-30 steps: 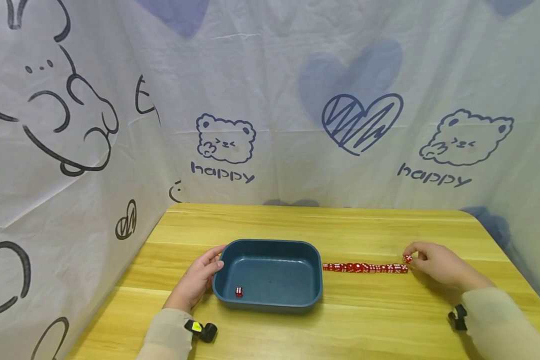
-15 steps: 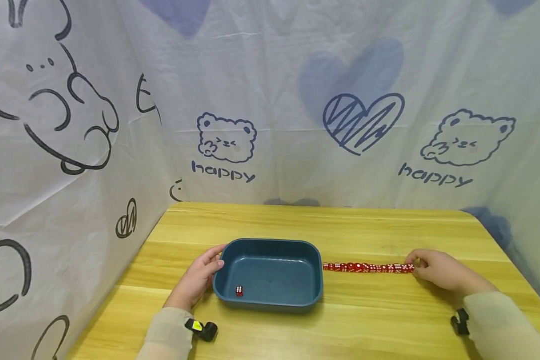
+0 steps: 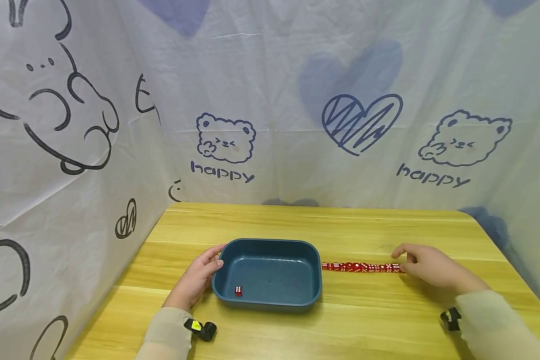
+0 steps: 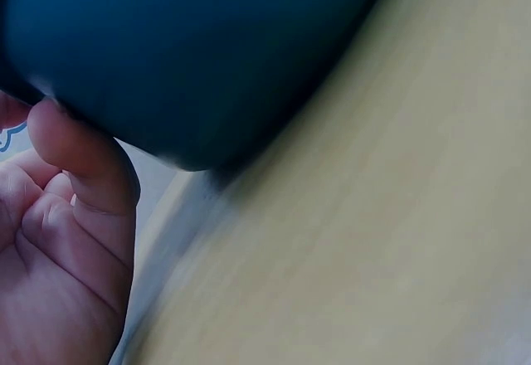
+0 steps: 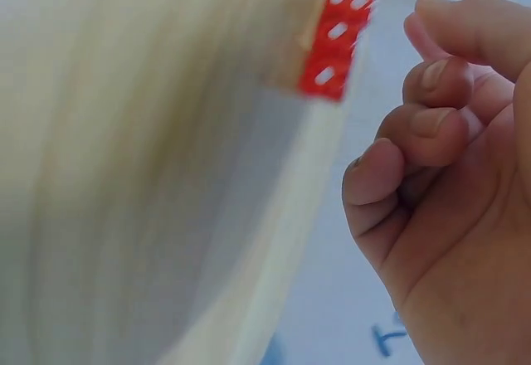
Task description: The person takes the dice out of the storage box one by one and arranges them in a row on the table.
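Note:
My left hand (image 3: 200, 275) grips the left end of a dark teal plastic tub (image 3: 270, 303), its thumb over the rim. The left wrist view shows that thumb (image 4: 87, 153) against the tub's outer wall. One red die (image 3: 238, 290) lies in the tub's near left corner. From the tub's right side a straight row of red dice (image 3: 357, 267) runs across the table. At the row's right end is my right hand (image 3: 432, 267), holding nothing, thumb and index finger apart. Close to those fingers, the right wrist view shows the white-dotted end dice (image 5: 336, 41).
The yellow wood-grain table (image 3: 364, 325) has a rounded far right corner. White cloth printed with hearts and bears (image 3: 279, 100) hangs behind it and on both sides. Each wrist wears a small black camera (image 3: 201, 329).
My right hand has set a die at the row's right end, let go of it, and shifted slightly left with thumb and index finger spread. My left hand and the tub stay put.

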### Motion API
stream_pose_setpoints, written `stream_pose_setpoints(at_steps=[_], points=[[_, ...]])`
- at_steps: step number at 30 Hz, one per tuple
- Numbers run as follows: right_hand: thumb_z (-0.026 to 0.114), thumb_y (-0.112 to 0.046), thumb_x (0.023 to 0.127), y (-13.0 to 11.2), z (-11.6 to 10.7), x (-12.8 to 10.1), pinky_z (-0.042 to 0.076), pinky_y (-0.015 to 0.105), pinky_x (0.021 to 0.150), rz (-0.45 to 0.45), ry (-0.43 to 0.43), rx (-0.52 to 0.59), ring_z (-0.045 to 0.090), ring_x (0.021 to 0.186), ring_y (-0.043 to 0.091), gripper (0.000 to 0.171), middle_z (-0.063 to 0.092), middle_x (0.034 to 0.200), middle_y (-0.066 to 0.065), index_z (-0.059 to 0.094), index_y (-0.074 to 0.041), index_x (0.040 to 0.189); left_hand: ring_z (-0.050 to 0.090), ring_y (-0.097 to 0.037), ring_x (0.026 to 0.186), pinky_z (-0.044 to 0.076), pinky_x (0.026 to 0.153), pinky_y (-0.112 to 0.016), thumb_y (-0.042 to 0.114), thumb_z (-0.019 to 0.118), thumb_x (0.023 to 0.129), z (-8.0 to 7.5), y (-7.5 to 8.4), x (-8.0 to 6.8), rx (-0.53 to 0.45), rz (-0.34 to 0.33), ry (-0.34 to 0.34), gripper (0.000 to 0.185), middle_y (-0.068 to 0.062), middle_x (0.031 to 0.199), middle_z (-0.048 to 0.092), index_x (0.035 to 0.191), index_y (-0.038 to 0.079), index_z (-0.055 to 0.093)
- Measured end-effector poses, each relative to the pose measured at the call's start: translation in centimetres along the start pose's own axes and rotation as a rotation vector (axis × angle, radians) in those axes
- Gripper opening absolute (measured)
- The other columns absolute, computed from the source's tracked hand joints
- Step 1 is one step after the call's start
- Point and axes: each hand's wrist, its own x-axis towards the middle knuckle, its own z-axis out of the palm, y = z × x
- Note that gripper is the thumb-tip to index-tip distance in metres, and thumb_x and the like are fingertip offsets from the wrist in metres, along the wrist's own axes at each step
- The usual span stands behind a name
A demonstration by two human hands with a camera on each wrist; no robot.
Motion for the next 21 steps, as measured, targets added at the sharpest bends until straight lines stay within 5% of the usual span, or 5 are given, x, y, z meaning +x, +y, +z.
stream_pose_setpoints(at_steps=[21], points=[[0.065,-0.01,0.093,-9.8,1.4,2.8,0.039,0.028,0.057,-0.207,-0.019,-0.024,0.041,0.055,0.009,0.024,0.048,0.068,-0.006,0.068,-0.024,0.112,0.062,-0.02,0.102,0.057,0.082,-0.029,0.009,0.051,0.104,-0.1,0.0,-0.1,0.0,0.006,-0.009,0.053,-0.021,0.127,0.055,0.154,0.0,0.035]])
